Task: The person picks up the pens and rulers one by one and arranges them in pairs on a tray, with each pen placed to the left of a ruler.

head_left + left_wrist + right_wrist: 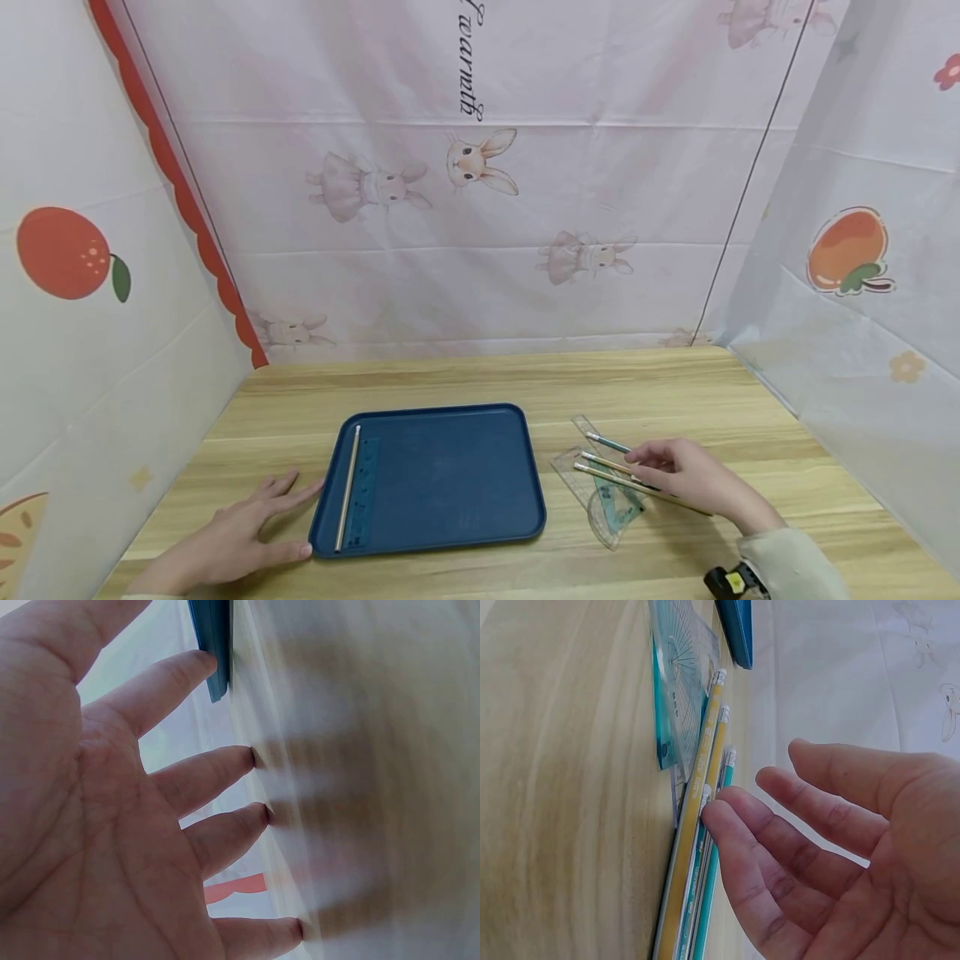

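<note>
My left hand (243, 532) spreads its fingers on the table beside a dark blue tray (457, 475), fingertips touching its left edge. In the tray lie a pencil (348, 487) and a teal ruler (363, 492), side by side along the left. My right hand (686, 477) hovers over several pencils (705, 769), yellow and teal, with white erasers. Its fingers are loosely bent, one fingertip at or near the pencils; contact is hard to tell. Beneath the pencil ends lie a clear protractor (681, 682) and a teal set square (618, 507), partly overlapping.
The wooden table (420, 379) is enclosed by printed cloth at the back (420, 292) and both sides. The tray sits left of the stationery pile, with a strip of table between them. A black wrist device (726, 582) is strapped at my right sleeve.
</note>
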Demonstrator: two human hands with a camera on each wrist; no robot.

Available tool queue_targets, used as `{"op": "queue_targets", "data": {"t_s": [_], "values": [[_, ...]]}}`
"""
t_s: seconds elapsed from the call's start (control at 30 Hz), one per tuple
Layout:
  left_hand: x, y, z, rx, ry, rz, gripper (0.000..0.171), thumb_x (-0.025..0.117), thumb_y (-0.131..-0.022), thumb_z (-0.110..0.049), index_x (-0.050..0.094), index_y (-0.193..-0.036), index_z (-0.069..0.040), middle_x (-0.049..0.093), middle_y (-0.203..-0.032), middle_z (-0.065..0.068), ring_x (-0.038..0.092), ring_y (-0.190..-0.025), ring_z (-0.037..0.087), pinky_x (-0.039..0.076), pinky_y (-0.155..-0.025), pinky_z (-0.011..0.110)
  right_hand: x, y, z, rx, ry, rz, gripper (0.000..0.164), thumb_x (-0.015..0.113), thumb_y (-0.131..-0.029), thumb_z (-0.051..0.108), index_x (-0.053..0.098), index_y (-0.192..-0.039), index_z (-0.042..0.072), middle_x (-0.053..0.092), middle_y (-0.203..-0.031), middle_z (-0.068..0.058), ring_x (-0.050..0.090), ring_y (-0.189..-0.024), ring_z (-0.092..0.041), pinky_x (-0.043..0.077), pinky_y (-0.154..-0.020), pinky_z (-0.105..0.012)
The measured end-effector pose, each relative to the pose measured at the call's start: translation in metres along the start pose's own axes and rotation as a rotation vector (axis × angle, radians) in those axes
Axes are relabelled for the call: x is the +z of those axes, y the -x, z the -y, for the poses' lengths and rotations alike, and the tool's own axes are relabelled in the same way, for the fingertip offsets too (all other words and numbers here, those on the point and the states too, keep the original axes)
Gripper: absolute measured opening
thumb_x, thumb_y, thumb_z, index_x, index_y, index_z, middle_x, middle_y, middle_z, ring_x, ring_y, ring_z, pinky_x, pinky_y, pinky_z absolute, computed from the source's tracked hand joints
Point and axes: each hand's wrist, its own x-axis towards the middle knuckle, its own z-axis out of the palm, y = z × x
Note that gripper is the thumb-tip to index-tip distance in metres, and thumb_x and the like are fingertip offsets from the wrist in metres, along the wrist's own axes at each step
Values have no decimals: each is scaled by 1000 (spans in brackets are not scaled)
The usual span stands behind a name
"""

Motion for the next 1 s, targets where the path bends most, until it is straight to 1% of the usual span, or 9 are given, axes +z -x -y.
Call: {"op": "queue_targets", "data": {"t_s": [0.13,0.33,0.57,0.7,0.87,1.0], "values": [[0,0,0,5,4,2,82,76,-95,-58,48,-163,-21,31,-168,38,26,-147,75,27,-86,100,0,1,-3,-6,12,-2,28,71,-104,24,77,-120,2,78,-107,-2,65,-91,3,56,-78,-22],[1,0,0,-8,18,6,83,76,-94,-59,49,-163,-21,32,-168,38,27,-147,75,27,-86,100,-1,4,-5,-12,10,5,28,72,-104,24,77,-120,3,79,-108,-1,65,-90,3,56,-78,-21],[0,0,0,-13,18,7,83,76,-94,-59,49,-163,-22,32,-169,37,27,-148,74,26,-87,100,0,6,-4,-7,-2,2,26,73,-102,22,78,-119,3,78,-103,-1,62,-85,3,55,-74,-21],[0,-1,0,-18,23,17,83,76,-94,-59,49,-163,-21,31,-169,37,26,-148,74,27,-87,100,4,6,-5,-1,4,-8,24,75,-101,20,78,-117,4,77,-101,1,62,-85,3,55,-74,-21],[-1,-2,0,-26,21,29,84,75,-95,-60,47,-164,-21,31,-169,37,24,-149,75,26,-88,100,9,3,-8,-11,-1,-3,17,79,-96,11,78,-111,3,77,-97,1,64,-84,1,57,-75,-21],[-1,-2,-1,-31,22,34,85,75,-95,-60,46,-164,-22,30,-169,37,23,-149,74,26,-89,100,11,2,-7,-20,-33,5,15,81,-91,2,77,-105,2,75,-93,-1,63,-80,-2,55,-71,-21]]}}
